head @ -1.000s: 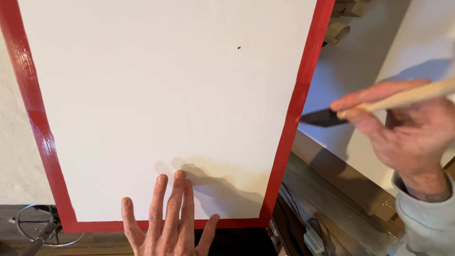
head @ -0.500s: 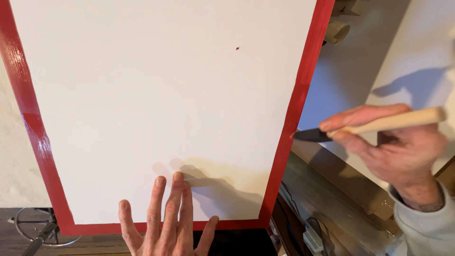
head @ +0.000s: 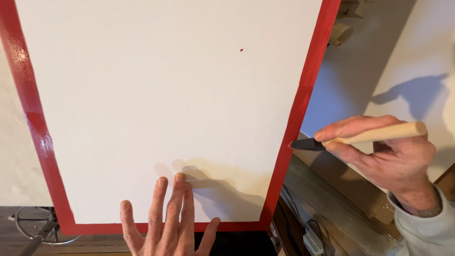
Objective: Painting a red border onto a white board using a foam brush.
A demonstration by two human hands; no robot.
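A large white board (head: 170, 109) with a glossy red painted border (head: 303, 95) fills most of the view. My left hand (head: 168, 220) lies flat on its lower part, fingers spread, holding nothing. My right hand (head: 388, 156) grips a brush (head: 360, 138) with a pale wooden handle and a dark tip. The tip touches the outer edge of the red border on the right side. A tiny red speck (head: 241, 50) sits on the white area near the upper right.
Another white panel (head: 417, 61) leans at the right, with my hand's shadow on it. A metal rail (head: 327, 204) runs below the board's right edge. A roll of tape (head: 340, 34) sits at the upper right. A wire object (head: 33, 230) lies on the floor at lower left.
My right hand has moved the brush left and slightly down until its tip meets the red border's right edge. My left hand has stayed flat on the board.
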